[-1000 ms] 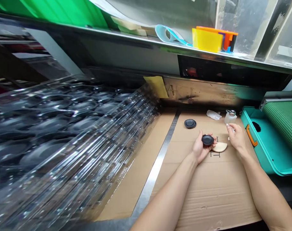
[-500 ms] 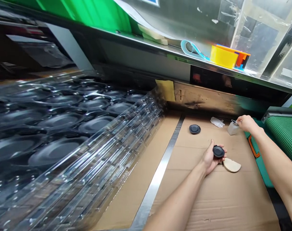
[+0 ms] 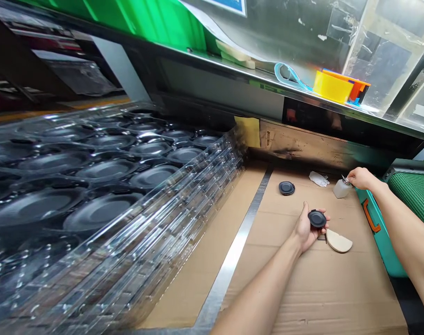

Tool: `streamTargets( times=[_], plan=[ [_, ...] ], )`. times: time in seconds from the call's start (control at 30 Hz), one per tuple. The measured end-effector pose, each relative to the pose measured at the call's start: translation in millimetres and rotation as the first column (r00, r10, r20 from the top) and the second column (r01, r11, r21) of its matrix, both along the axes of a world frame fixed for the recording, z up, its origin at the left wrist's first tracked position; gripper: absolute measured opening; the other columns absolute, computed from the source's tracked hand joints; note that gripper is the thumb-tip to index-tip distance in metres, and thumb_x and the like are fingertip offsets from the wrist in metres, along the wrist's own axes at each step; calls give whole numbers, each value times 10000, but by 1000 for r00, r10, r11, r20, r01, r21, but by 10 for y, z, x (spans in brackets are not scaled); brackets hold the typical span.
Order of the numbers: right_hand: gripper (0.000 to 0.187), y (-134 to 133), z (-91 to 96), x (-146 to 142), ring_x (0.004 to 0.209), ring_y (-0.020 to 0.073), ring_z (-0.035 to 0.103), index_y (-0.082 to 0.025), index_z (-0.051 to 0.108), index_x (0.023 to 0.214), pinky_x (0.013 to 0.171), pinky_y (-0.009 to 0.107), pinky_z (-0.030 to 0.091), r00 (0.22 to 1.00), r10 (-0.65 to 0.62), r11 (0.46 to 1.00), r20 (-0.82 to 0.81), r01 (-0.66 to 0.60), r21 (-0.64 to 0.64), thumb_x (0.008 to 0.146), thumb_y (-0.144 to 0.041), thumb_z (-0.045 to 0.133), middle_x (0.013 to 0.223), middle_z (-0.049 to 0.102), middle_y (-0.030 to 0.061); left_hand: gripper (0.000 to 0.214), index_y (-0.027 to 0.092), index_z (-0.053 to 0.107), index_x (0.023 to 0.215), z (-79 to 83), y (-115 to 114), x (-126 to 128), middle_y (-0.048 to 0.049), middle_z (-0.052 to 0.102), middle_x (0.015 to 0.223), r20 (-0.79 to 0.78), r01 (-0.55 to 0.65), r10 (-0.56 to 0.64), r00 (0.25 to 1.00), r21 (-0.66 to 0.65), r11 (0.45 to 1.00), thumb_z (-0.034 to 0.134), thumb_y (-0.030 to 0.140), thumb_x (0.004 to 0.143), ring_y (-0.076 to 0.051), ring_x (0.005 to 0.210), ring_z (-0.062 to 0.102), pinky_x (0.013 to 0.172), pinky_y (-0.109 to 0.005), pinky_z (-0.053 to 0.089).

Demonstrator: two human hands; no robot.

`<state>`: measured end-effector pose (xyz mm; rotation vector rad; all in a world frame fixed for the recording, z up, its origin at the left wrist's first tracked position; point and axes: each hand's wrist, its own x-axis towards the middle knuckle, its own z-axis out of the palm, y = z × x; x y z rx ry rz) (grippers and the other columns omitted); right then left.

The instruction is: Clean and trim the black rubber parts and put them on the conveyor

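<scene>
Brown cardboard (image 3: 302,288) covers the work table in front of me, and a shiny metal strip (image 3: 232,260) runs along its left edge.

My left hand (image 3: 307,228) is out over the middle of the cardboard, palm up. It is grasping a small black round disc (image 3: 317,218). My fingers curl around its edge and the disc sits at my fingertips, lifted just off the cardboard. Just to the right of that hand, a flat tan half-round piece (image 3: 338,241) lies on the cardboard.

My right hand (image 3: 361,178) is far off on the right side. Its fingers are bunched together at the top of a little white bottle (image 3: 341,188) that stands upright on the cardboard. My fingertips touch the bottle's top, but I cannot tell if they are really gripping it.

A second black disc (image 3: 286,188) lies flat on the cardboard, farther away than my left hand. A crumpled white wipe (image 3: 318,178) lies between that disc and the bottle.

On the left is a big stack of clear plastic trays (image 3: 128,195), with black round parts sitting in their cups. On the right is a teal bin (image 3: 375,223) with an orange handle, and a green belt (image 3: 412,193) sits beside it. Up on the far shelf stands a yellow tub (image 3: 332,87).
</scene>
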<state>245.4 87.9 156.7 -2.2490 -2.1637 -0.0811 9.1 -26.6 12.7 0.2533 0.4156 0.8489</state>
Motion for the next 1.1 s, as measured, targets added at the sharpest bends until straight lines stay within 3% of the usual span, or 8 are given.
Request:
streamTargets(
  times=[0.4, 0.47, 0.53, 0.6, 0.77, 0.9, 1.03, 1.1],
  plan=[
    [216, -65, 35, -31, 779, 177, 661, -181, 811, 939, 685, 244, 451, 998, -15, 1000, -59, 15, 0, 831, -185, 624, 854, 758, 77, 613, 130, 620, 984, -23, 17, -7, -155, 673, 786, 1, -21, 21, 1000, 3, 1000, 295, 649, 969, -191, 556, 590, 494, -261, 376],
    [213, -175, 74, -108, 829, 192, 672, -179, 807, 950, 734, 254, 462, 995, -9, 996, -101, 18, 84, 849, -213, 623, 891, 762, 84, 581, 125, 620, 1001, -21, 28, -14, -151, 672, 783, -4, -67, 67, 998, -4, 998, 285, 599, 989, -186, 562, 590, 499, -256, 376],
    [244, -404, 44, -274, 866, 197, 676, -185, 792, 992, 776, 262, 469, 976, 42, 963, -211, 17, 268, 900, -296, 595, 940, 763, 82, 533, 121, 618, 1036, -23, 49, -23, -146, 674, 787, 3, -127, 127, 992, -10, 992, 282, 534, 1006, -181, 570, 592, 504, -251, 377],
    [314, -737, -106, -534, 844, 192, 674, -191, 766, 1023, 767, 267, 476, 921, 142, 916, -363, 17, 401, 943, -404, 550, 952, 756, 75, 502, 116, 615, 1094, -36, 77, -28, -139, 677, 791, 19, -175, 175, 984, -19, 984, 284, 484, 1012, -177, 570, 590, 500, -247, 370],
    [265, -1461, -806, -1244, 875, 208, 648, -218, 726, 973, 798, 302, 489, 775, 321, 931, -545, -152, 331, 943, -392, 528, 932, 716, 60, 490, 84, 656, 1096, -87, 113, -5, -104, 675, 755, 51, -237, 240, 969, -50, 970, 321, 428, 1000, -202, 643, 626, 574, -295, 460],
    [230, -1481, -1110, -1453, 907, 199, 634, -226, 713, 1000, 818, 290, 480, 810, 298, 939, -506, -152, 310, 941, -314, 509, 996, 680, 67, 430, 112, 695, 918, -78, 78, 44, -105, 696, 779, 26, -260, 260, 965, -10, 966, 373, 388, 989, -249, 844, 682, 831, -357, 518],
    [246, -1375, -1165, -1433, 915, 195, 623, -226, 707, 997, 849, 278, 472, 851, 216, 954, -478, -81, 288, 964, -294, 473, 971, 663, 63, 377, 153, 641, 733, -50, 47, 75, -61, 666, 716, 19, -292, 292, 956, -19, 956, 437, 344, 985, -196, 770, 670, 835, -300, 510],
    [230, -1374, -1177, -1426, 945, 190, 623, -231, 704, 1005, 864, 270, 469, 829, 273, 945, -488, -136, 298, 962, -284, 485, 1023, 667, 61, 402, 142, 657, 749, -45, 40, 75, -64, 663, 711, 12, -266, 267, 964, -22, 964, 412, 347, 994, -190, 760, 669, 826, -289, 512]
  ],
)
